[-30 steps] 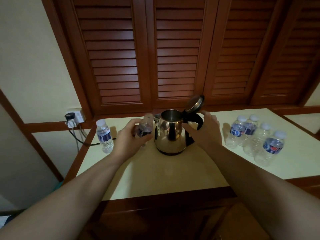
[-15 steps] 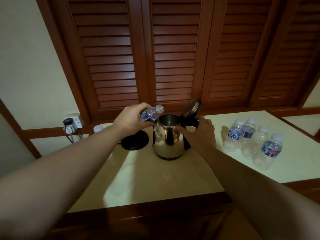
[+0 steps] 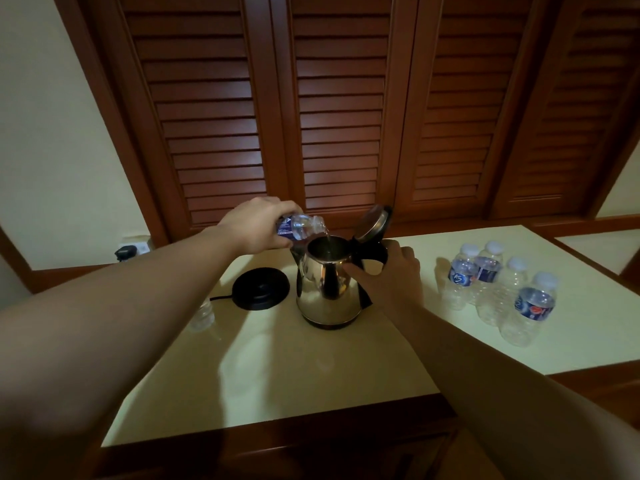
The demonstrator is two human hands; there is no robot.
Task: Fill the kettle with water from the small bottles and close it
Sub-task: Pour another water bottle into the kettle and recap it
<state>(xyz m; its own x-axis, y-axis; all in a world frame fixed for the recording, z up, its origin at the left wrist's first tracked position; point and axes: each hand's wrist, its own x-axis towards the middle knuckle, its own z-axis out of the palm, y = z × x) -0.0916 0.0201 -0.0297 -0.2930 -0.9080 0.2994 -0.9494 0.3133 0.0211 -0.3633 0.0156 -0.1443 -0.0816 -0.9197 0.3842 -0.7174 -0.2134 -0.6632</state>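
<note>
The steel kettle (image 3: 327, 292) stands upright on the pale desk (image 3: 277, 368), a little back from the middle, its lid (image 3: 373, 224) hinged up and tilted away over the black handle. Above the open mouth the left hand (image 3: 258, 226) holds a small bottle (image 3: 299, 226) tipped nearly level, neck pointing right over the rim, and a thin stream of water falls from it into the kettle; that grip is wrapped around the bottle's labelled body. The right hand (image 3: 393, 277) rests against the kettle's handle side, thumb on the steel wall and fingers curled toward the handle, though whether that grip fully closes around the handle cannot be told. Just left of the kettle lies its round black base (image 3: 260, 288) with a cord running left. Farther left, partly hidden behind the left forearm, stands another bottle (image 3: 202, 315). Well apart on the right stands a cluster of four capped bottles (image 3: 502, 292). Brown louvred doors (image 3: 339, 109) rise behind the desk.
</note>
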